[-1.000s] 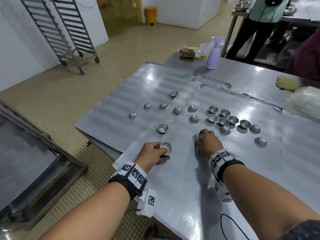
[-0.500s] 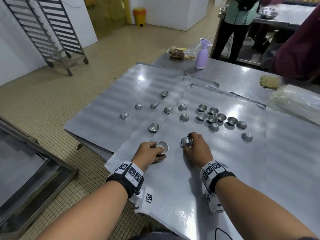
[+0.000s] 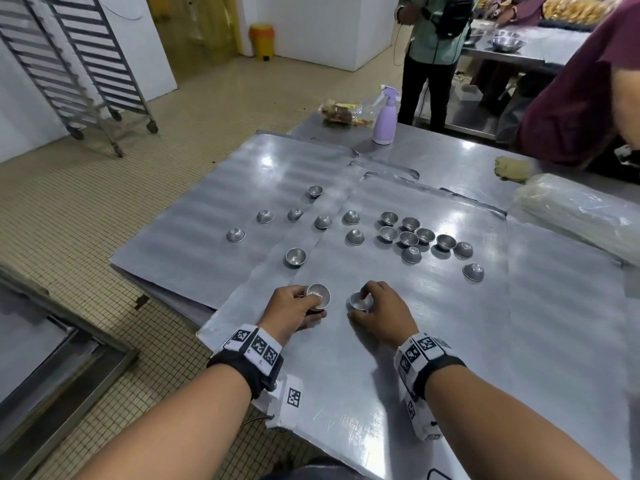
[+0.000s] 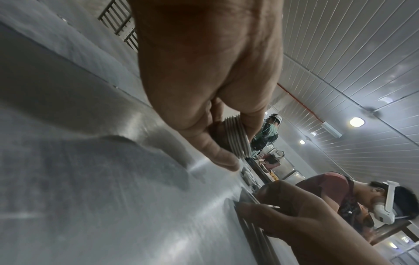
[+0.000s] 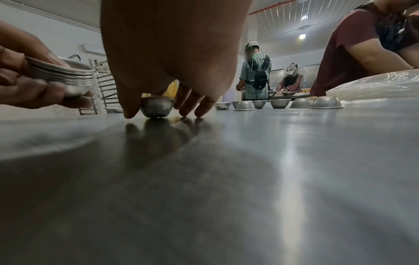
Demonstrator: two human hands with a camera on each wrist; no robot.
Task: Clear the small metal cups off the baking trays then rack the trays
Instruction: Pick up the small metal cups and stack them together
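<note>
fingers [image 5: 132,109] of right hand [image 3: 382,315] pinching one cup [image 5: 157,108] on tray [image 3: 398,358]; left hand [image 3: 289,308] beside it, clamped round stacked cups [image 5: 68,78].

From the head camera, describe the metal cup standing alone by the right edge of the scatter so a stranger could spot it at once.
Start at the nearest baking tray, the one under both hands. Beyond the right hand sits a tight cluster of cups. The lone cup lies nearer and to the right of that cluster, upside down, touching no other cup.
</note>
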